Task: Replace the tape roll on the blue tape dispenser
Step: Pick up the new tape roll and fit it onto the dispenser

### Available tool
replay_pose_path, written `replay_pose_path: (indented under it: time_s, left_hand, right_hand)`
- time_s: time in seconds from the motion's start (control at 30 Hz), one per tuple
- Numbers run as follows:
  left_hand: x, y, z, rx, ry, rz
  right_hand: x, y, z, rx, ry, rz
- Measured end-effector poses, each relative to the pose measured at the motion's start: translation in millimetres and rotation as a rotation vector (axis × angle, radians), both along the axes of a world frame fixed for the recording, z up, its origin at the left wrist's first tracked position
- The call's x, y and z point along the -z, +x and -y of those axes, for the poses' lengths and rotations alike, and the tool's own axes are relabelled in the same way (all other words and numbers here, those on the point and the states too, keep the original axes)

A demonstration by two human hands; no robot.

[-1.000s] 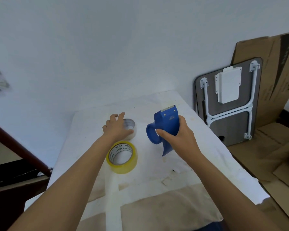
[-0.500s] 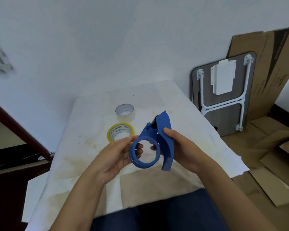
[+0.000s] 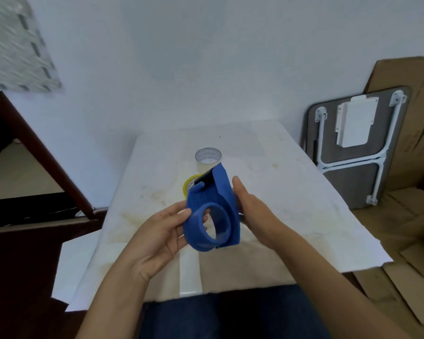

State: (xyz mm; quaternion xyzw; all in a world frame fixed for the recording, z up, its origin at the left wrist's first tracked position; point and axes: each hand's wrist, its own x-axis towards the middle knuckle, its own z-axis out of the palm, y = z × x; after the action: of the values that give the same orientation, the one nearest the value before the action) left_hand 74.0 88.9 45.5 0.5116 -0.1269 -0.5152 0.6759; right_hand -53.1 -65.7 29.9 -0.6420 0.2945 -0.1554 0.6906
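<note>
I hold the blue tape dispenser [image 3: 212, 211] in the air above the table, tilted, with its empty round hub facing me. My left hand [image 3: 162, 236] grips the hub's rim from the left. My right hand [image 3: 255, 214] holds the dispenser's back from the right. Behind it on the table lies a yellow tape roll [image 3: 191, 185], mostly hidden by the dispenser. Farther back stands a nearly empty clear roll with a white core [image 3: 208, 159].
The table [image 3: 291, 192] is covered with stained white paper and stands against a white wall. A folded lap table [image 3: 353, 148] and cardboard sheets [image 3: 414, 216] lean at the right. A dark wooden frame [image 3: 34, 148] is at the left.
My left hand left the clear roll and took the dispenser's hub. Both hands brought the dispenser up and toward me and turned it, so its hub now faces me.
</note>
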Motion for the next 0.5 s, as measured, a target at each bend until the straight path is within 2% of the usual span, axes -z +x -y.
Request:
replay_pose_path:
  time_s: [0.13,0.27,0.37,0.5]
  left_hand:
    - [2.5,28.6,-15.0,-0.242,-0.022,0.017]
    - [6.2,53.6,-33.4,-0.444,-0.062,-0.017]
    - [8.9,64.0,-42.4,-0.513,-0.07,-0.039]
    - [11.4,67.4,-46.6,-0.542,-0.068,-0.065]
  right_hand:
    - [9.3,35.8,18.7,0.217,-0.338,-0.125]
    - [14.8,64.5,26.4,0.13,-0.763,-0.217]
    - [18.7,80.0,16.8,-0.027,-0.879,-0.277]
    - [26.6,90.4,5.8,-0.134,-0.895,-0.33]
